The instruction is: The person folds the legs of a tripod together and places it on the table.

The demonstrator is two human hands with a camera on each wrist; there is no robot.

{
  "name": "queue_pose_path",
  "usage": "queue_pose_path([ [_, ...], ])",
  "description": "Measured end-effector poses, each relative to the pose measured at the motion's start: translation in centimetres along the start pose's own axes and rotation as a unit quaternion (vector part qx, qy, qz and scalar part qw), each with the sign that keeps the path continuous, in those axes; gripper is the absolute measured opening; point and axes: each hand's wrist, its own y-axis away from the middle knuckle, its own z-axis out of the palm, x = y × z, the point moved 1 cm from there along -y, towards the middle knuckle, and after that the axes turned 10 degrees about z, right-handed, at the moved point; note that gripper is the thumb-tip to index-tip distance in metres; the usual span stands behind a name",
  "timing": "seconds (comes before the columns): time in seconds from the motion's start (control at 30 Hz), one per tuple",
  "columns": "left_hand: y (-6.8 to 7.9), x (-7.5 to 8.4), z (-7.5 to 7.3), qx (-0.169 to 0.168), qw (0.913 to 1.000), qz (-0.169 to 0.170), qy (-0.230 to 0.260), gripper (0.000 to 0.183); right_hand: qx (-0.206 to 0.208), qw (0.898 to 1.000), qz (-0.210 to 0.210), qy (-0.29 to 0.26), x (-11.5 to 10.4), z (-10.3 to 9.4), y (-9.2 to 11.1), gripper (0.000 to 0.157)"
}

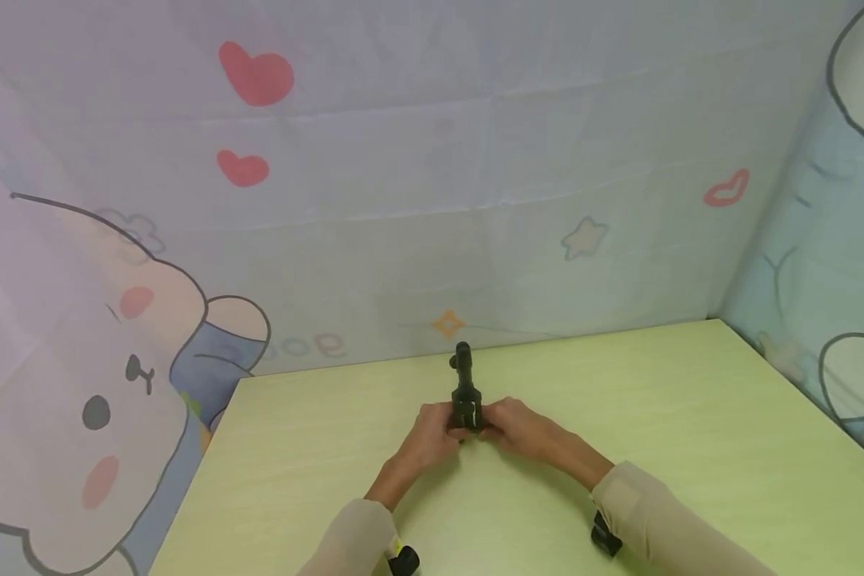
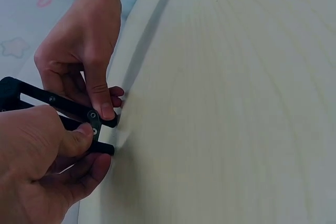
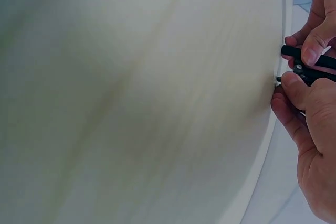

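Both hands hold a small black tripod [image 1: 466,400] over the table, its narrow head pointing toward the back wall. My left hand [image 1: 430,436] grips it from the left, and my right hand [image 1: 524,430] from the right. Seen from the left wrist, the left thumb [image 2: 80,139] presses near a riveted hinge, with the curled fingers beneath a black leg [image 2: 102,148]. The right thumb [image 2: 102,98] lies on another leg beside that hinge. In the right wrist view, the right hand [image 3: 320,121] pinches a leg end close to its tip. The fingers hide part of the tripod.
A pale yellow-green wood-grain table [image 1: 662,416] lies under the hands. Behind it hangs a light cloth backdrop [image 1: 403,176] printed with hearts and cartoon figures, which continues along both sides. Black devices are strapped near the left sleeve [image 1: 356,532] and right sleeve [image 1: 662,512].
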Motion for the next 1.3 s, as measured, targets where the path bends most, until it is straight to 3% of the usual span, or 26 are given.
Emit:
queue_pose_path([
  [0.37,0.1,0.5,-0.1,-0.005,0.9998,-0.018,-0.006,0.018,-0.004,0.999,-0.017,0.029,-0.1,-0.1,0.1,0.010],
  [0.63,0.7,0.0,-0.2,0.001,0.9999,0.002,0.014,0.019,-0.033,0.999,0.006,-0.030,-0.2,0.2,-0.2,0.007],
  [0.87,1.3,-0.1,-0.3,0.037,0.9992,0.010,0.013,0.012,-0.029,0.998,-0.015,-0.050,-1.1,0.1,-0.1,0.006],
  [1.1,2.1,0.3,-0.3,0.096,0.9949,-0.019,0.024,0.021,-0.038,0.998,0.010,-0.051,-2.2,0.0,0.0,0.006],
  [1.3,2.9,1.0,-0.3,0.087,0.9919,-0.053,0.076,0.024,-0.047,0.998,0.004,-0.043,-3.0,-0.1,0.1,0.009],
])
